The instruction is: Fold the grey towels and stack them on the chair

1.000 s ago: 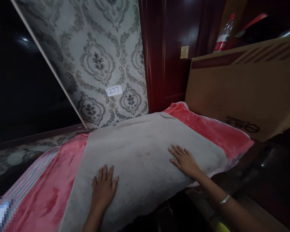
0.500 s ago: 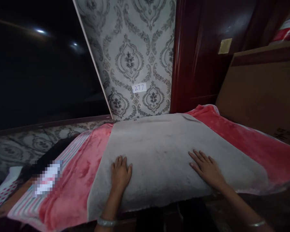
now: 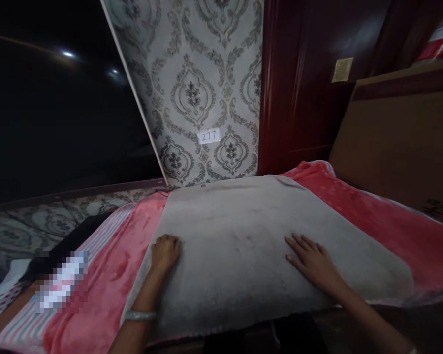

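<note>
Two palms down: left hand [image 3: 164,253], right hand [image 3: 312,261] on grey pad [image 3: 236,246].

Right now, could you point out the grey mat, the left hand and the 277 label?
Grey mat [image 3: 232,265]: head view, middle of its top surface.
Left hand [image 3: 165,253]: head view, back of the hand.
277 label [image 3: 208,136]: head view, centre of the label.
</note>
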Demonstrator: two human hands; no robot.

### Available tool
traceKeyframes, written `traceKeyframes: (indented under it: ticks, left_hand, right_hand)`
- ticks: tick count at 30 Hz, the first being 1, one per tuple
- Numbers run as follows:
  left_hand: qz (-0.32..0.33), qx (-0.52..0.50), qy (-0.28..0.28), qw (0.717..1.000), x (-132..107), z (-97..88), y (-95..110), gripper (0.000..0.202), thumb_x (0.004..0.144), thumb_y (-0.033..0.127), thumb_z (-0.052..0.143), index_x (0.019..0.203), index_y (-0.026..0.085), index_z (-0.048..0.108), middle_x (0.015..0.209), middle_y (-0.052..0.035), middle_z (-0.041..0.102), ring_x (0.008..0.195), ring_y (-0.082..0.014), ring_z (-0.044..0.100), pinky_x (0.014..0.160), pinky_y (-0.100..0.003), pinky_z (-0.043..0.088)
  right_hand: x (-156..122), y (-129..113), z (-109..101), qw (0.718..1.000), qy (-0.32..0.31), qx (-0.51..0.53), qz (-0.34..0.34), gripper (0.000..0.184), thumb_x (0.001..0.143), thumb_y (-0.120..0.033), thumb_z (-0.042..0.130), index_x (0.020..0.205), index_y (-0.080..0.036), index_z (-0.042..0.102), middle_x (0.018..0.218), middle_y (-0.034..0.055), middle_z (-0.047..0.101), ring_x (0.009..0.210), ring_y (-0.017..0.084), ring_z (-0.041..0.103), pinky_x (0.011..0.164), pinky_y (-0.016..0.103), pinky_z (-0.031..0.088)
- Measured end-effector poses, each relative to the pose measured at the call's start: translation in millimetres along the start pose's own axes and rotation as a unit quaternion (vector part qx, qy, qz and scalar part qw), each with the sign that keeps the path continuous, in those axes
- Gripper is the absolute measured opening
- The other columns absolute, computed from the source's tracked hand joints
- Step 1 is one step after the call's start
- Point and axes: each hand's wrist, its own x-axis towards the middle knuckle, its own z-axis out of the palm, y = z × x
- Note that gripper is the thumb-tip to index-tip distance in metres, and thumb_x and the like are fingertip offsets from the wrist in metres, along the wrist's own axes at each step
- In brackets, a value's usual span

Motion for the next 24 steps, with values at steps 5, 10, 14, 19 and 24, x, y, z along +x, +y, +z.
traceKeyframes:
  ticks: [5, 10, 14, 19, 24]
  left_hand:
    - [0.021, -0.014, -0.032, 0.999, 70.6, -5.5, 23.9, 0.044, 0.095, 0.032, 0.036, 0.123, 0.016, 0.066, 0.126, -0.0144, 0.064, 0.119, -0.0249, 0.058, 0.099, -0.035, 0.045]
    - [0.072, -0.009, -0.027, 0.997, 117.6, 13.3, 87.8, 0.053, 0.096, 0.039, 0.034, 0.141, 0.015, 0.051, 0.147, -0.0185, 0.048, 0.141, -0.0299, 0.039, 0.111, -0.046, 0.036]
    - [0.053, 0.027, -0.007, 0.998, 131.0, 40.3, 120.2, 0.059, 0.099, 0.042, 0.023, 0.152, 0.02, 0.038, 0.159, -0.0173, 0.032, 0.147, -0.0349, 0.027, 0.113, -0.059, 0.028]
    - [0.055, 0.046, 0.001, 0.997, 137.1, 57.8, 118.9, 0.059, 0.1, 0.042, 0.02, 0.153, 0.021, 0.035, 0.161, -0.0166, 0.029, 0.149, -0.0344, 0.024, 0.113, -0.059, 0.028]
    - [0.058, 0.058, 0.021, 0.996, 143.8, 67.9, 111.9, 0.058, 0.098, 0.04, 0.025, 0.153, 0.022, 0.037, 0.16, -0.0147, 0.031, 0.148, -0.0332, 0.026, 0.113, -0.059, 0.029]
  right_hand:
    - [45.8, 25.2, -23.3, 0.993, 0.019, 0.109, 0.031, 0.043, 0.09, -0.036, 0.041, 0.115, -0.023, 0.074, 0.114, 0.0089, 0.074, 0.106, 0.027, 0.067, 0.097, 0.04, 0.05]
    - [118.3, 57.4, -28.5, 0.97, 0.068, 0.207, 0.113, 0.041, 0.084, -0.029, 0.046, 0.114, -0.021, 0.073, 0.108, 0.0078, 0.075, 0.098, 0.024, 0.07, 0.088, 0.037, 0.054]
    - [181.4, 84.7, -16.6, 0.945, 0.114, 0.234, 0.199, 0.044, 0.081, -0.021, 0.049, 0.121, -0.019, 0.069, 0.1, 0.0079, 0.076, 0.09, 0.021, 0.071, 0.085, 0.034, 0.055]
    - [254.0, 119.1, -1.8, 0.932, 0.134, 0.222, 0.253, 0.046, 0.086, -0.019, 0.046, 0.128, -0.011, 0.063, 0.117, 0.015, 0.072, 0.085, 0.02, 0.073, 0.082, 0.034, 0.056]
    - [319.7, 142.2, 4.0, 0.939, 0.147, 0.188, 0.249, 0.045, 0.088, -0.019, 0.048, 0.13, -0.011, 0.062, 0.127, 0.0162, 0.067, 0.115, 0.025, 0.064, 0.098, 0.036, 0.049]
